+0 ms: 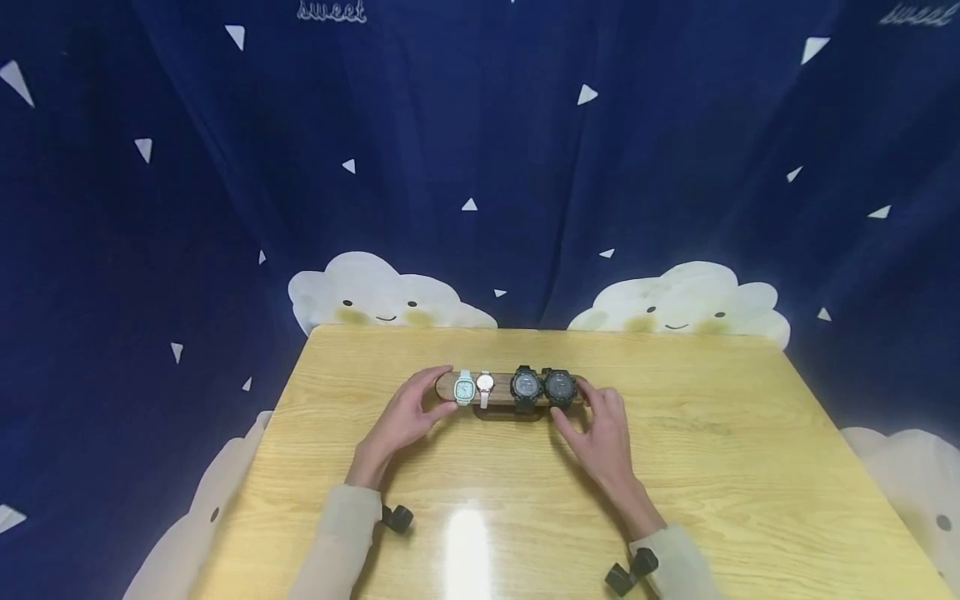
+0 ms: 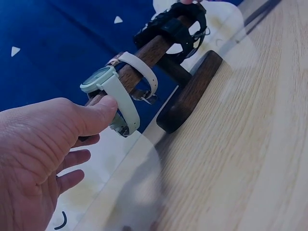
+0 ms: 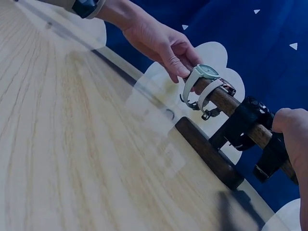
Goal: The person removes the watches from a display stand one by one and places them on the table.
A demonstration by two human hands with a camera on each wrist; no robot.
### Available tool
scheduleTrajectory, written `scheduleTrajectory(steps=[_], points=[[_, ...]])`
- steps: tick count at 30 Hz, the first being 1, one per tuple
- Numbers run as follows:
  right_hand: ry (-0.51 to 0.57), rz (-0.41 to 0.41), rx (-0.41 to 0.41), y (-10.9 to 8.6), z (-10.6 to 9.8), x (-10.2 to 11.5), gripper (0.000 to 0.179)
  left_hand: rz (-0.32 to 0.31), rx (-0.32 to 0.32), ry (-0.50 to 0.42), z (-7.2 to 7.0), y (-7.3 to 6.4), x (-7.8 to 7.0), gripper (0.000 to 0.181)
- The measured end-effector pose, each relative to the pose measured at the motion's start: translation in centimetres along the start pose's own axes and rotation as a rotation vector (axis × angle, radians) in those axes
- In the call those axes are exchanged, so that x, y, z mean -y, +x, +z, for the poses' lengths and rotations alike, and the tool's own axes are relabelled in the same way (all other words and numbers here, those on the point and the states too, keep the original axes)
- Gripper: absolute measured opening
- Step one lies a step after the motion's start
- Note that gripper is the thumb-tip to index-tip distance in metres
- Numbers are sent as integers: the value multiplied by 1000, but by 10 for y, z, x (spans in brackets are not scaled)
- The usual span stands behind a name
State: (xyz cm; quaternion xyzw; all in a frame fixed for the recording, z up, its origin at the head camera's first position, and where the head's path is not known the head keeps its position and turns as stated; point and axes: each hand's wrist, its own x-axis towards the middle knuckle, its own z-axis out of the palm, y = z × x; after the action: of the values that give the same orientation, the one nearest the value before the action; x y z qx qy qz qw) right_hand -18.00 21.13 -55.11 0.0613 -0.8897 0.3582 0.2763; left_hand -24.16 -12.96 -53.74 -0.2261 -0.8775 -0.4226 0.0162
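A dark wooden watch stand (image 1: 504,389), with a horizontal bar on a short post and an elongated base (image 2: 190,96), is between both hands. Around its bar, from left to right, are a mint-green watch (image 1: 464,389), a small watch with a pale strap (image 1: 485,383) and two black watches (image 1: 527,385). My left hand (image 1: 408,412) grips the bar's left end, thumb beside the mint strap. At the opposite end my right hand (image 1: 603,433) holds the bar, thumb near the outermost black watch (image 1: 559,387). Its fingertips are mostly hidden in the right wrist view.
The stand is toward the back of a light wood-grain table (image 1: 720,467). Behind the table hangs a dark blue curtain (image 1: 420,100) with white triangles and smiling clouds. Small black devices (image 1: 630,571) are strapped at both wrists.
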Motion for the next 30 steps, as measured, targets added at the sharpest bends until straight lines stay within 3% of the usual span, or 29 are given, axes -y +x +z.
scheduleTrajectory(steps=[14, 25, 30], points=[[-18, 0, -1, 6, 5, 2, 66, 31, 12, 9, 2, -1, 2, 71], [-33, -21, -13, 9, 7, 6, 60, 2, 7, -26, 0, 1, -2, 69], [-41, -31, -16, 10, 8, 6, 62, -26, -3, 8, -1, 0, -5, 70]])
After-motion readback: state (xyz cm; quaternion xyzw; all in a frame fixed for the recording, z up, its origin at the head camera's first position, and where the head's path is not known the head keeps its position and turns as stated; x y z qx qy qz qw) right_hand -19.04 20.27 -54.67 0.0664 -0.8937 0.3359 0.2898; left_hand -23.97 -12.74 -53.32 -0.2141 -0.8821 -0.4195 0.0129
